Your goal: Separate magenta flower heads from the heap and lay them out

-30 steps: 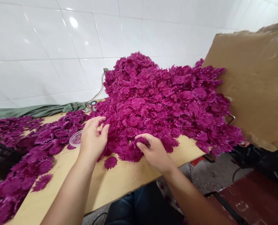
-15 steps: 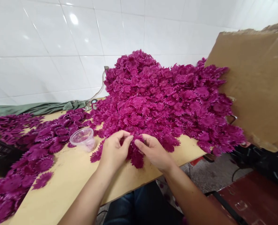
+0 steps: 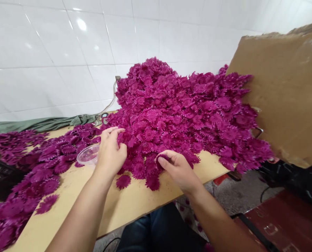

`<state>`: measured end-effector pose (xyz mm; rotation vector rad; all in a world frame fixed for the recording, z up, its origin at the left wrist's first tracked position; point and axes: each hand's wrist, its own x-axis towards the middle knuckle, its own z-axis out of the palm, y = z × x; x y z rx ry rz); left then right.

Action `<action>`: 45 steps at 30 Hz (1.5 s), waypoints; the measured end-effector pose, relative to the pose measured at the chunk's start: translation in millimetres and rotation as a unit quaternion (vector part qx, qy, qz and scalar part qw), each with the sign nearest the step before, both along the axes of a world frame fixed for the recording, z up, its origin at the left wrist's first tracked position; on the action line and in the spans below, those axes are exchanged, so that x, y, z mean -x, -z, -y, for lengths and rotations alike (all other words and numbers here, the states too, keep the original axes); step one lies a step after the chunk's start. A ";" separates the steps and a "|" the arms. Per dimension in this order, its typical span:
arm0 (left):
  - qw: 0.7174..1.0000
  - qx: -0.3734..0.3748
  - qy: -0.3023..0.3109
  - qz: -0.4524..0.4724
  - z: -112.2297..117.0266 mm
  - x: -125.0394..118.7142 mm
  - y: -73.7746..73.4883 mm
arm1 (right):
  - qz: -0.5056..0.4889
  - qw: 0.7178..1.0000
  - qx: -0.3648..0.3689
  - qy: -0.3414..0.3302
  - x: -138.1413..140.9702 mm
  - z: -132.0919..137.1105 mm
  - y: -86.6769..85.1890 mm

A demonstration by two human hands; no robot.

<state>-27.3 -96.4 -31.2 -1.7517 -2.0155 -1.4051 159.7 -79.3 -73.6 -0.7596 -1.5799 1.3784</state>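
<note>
My left hand (image 3: 109, 151) is raised beside the large heap of purple flower heads (image 3: 168, 112), its fingers stretched forward and the thumb apart from them. It partly covers a clear plastic cup (image 3: 89, 155) on the table; what lies in the cup is hard to make out. At the front of the heap, my right hand (image 3: 179, 169) pinches a purple flower (image 3: 161, 156) between thumb and fingers. Most of that flower is hidden by the fingers. A single flower head (image 3: 123, 181) lies flat on the wooden table (image 3: 79, 199) between my hands.
More flattened purple flowers (image 3: 37, 175) spread along the left side near a black box (image 3: 0, 178). Green cloth (image 3: 40, 124) runs along the tiled wall. A cardboard sheet (image 3: 282, 98) stands at right, above a dark red surface (image 3: 284, 220).
My left hand has parted from my right, moving left and forward toward the cup as its pinch opened. My right hand stays near the heap's front with the flower.
</note>
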 end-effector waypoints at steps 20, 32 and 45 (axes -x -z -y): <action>0.983 0.067 0.115 0.124 18.6 -45.4 11.1 | -0.052 0.991 0.073 -0.096 11.2 11.9 2.8; 0.950 -0.111 -0.003 0.293 -9.7 -2.2 -10.0 | 0.033 0.995 0.040 -0.087 -1.0 26.4 3.3; 0.982 0.032 0.186 -0.014 28.0 -46.1 6.9 | 0.011 0.999 0.009 0.040 6.3 -1.6 7.9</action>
